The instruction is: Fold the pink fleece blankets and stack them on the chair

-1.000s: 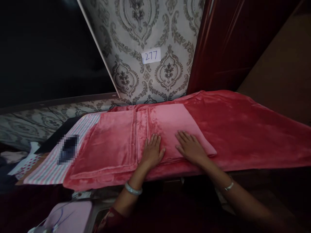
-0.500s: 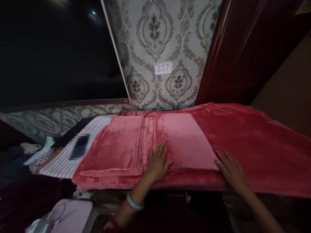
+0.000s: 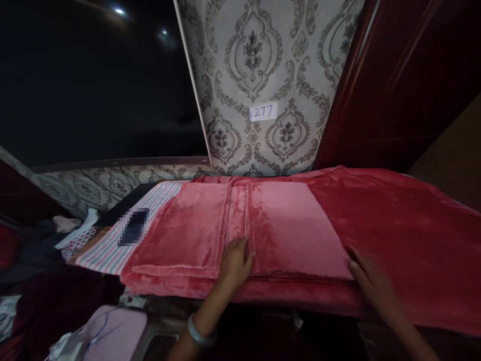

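A pink-red plush blanket (image 3: pixel 285 225) lies spread out, its left part and a middle part folded into flat panels with a narrow gap between them. At the front of that gap, my left hand (image 3: pixel 236 263) has its fingers bent down around the left edge of the middle panel, the thumb on the panel's side. My right hand (image 3: pixel 372 281) is at the panel's front right corner, fingers and thumb closed about its edge. The fingertips of both hands are partly hidden by the cloth. A pale bracelet (image 3: pixel 201 332) circles my left wrist.
Left of the blanket lie a striped cloth (image 3: pixel 107 250) and a dark pixelated object (image 3: pixel 133 226). A large black screen (image 3: pixel 105 85) hangs behind, beside patterned wallpaper with a paper label (image 3: pixel 263 111) reading 277. A pink stool-like seat (image 3: pixel 116 331) stands at front left.
My left hand, flat on the cloth before, has drawn nearer and curled its fingers at the panel's edge. My right hand stays at the right corner. The view has shifted slightly left.
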The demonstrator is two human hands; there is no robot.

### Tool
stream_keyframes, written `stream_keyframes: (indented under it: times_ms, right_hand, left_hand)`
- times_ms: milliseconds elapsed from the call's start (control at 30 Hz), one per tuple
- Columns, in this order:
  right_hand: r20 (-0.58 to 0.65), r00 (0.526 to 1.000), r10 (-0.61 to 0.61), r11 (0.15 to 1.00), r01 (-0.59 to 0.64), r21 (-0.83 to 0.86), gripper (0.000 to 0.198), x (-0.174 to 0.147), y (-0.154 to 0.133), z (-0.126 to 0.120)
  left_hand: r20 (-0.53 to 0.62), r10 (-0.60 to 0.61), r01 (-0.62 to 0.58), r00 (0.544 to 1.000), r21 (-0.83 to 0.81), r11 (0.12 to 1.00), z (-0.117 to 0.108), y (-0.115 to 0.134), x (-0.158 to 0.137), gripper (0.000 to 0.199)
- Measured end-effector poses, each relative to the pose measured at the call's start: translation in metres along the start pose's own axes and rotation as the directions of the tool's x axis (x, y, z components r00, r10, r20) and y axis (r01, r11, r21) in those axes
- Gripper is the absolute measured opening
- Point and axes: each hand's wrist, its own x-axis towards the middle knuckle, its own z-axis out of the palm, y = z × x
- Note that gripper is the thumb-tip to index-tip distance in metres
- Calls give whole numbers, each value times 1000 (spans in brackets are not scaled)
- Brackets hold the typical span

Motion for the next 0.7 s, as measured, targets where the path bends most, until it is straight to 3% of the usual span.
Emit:
stream_keyframes:
  times_ms: [133, 233, 333, 433, 533, 700]
  right_hand:
    - [-79, 994, -82, 996, 80, -34, 54, 33, -27, -7]
    - [11, 964, -265, 963, 265, -52, 49, 78, -63, 5]
    - [182, 875, -449, 890, 455, 9, 55, 128, -111, 38]
    - [398, 735, -549, 814, 579, 53, 61, 168, -164, 79]
    - [558, 633, -536, 774, 632, 26, 63, 195, -209, 113]
    - [671, 539, -509, 683, 727, -67, 54, 216, -246, 145]
  left_hand:
    - [0, -56, 56, 998, -32, 998, 5, 1, 5, 61]
    - [-12, -89, 87, 996, -115, 990, 11, 0, 5, 62]
    - [11, -115, 115, 993, -160, 980, 13, 1, 2, 65]
    - [48, -111, 118, 993, -162, 980, 11, 3, -3, 69]
    - [69, -104, 115, 992, -176, 978, 9, 5, -6, 70]
    - [83, -126, 141, 989, -210, 967, 12, 3, -7, 66]
